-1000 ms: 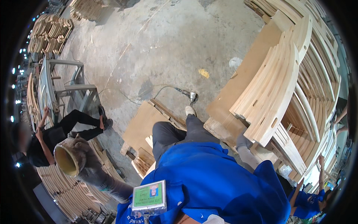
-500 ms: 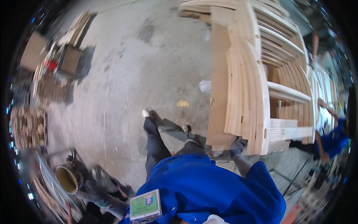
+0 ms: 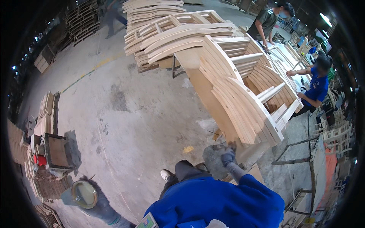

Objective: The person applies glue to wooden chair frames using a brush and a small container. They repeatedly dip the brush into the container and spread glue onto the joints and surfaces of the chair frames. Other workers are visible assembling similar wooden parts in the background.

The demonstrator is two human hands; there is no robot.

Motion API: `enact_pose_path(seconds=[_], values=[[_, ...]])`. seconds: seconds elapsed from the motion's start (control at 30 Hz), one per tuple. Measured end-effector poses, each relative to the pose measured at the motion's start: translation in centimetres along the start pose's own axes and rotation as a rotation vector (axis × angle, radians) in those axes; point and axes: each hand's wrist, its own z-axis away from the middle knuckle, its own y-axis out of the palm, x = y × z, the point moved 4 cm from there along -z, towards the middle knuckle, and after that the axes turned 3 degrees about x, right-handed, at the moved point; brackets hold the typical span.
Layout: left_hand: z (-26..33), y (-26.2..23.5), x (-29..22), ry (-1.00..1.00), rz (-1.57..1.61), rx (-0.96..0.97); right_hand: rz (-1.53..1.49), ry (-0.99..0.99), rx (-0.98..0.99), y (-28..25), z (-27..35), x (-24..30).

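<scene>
At the lower left, my left hand in a grey glove is closed on a round pot with a yellowish rim and a pale inside; most of its fingers are hidden by the pot. My right hand, also gloved in grey, rests at the near corner of a cardboard-covered table, its fingers stretched out against the edge. Just beyond it, curved light-wood slats stand stacked on edge. Beside the slats lie assembled wooden frames with crossbars.
More curved wood pieces are piled at the far end. Two people work at a table on the right. A dark metal stand is at the right. To the left stands a cart with a red item, beside stacked wood.
My view has turned and shows more of the far floor and the co-workers. The pot now shows its round opening from above. My right hand is still at the table's near corner.
</scene>
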Motion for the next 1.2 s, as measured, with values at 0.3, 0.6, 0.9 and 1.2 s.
enact_pose_path(seconds=[0.3,0.6,0.9,1.2], values=[[-7.2,8.2,14.9,-0.643,0.085,0.084,-0.921,-1.064,0.829,1.3,17.6,31.7],[-14.0,21.2,30.1,-0.936,0.256,0.264,-0.92,-1.475,0.715,-8.0,10.0,45.6],[-17.5,34.6,46.5,-1.274,0.218,0.574,-1.185,-1.23,0.499,-16.9,-6.3,53.2],[-15.6,45.5,59.9,-1.619,0.519,0.863,-0.959,-0.961,-0.67,-31.0,-16.0,45.6]])
